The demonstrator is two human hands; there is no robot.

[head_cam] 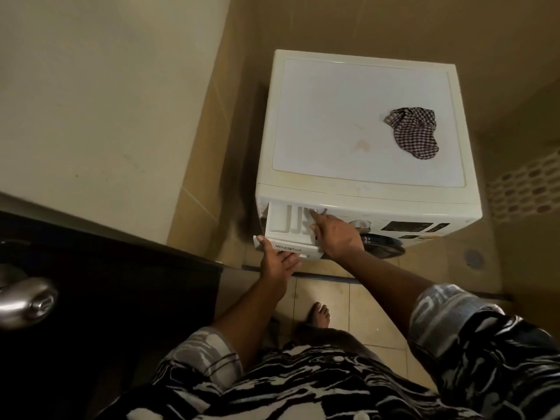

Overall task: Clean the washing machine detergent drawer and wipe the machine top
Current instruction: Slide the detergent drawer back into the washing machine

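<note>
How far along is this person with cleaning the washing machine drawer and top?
Early on. Done: the detergent drawer is pulled out. In hand: the left hand holds its front panel while the right hand reaches a finger into the back compartments. Left: cleaning the drawer, then wiping the machine top, where a brownish stain shows and the checked cloth lies untouched.

left hand (277, 262) grips the open detergent drawer (278, 221); right hand (336, 234) reaches inside; checked cloth (415, 133) on the machine top (333, 116), near its right edge.
</note>
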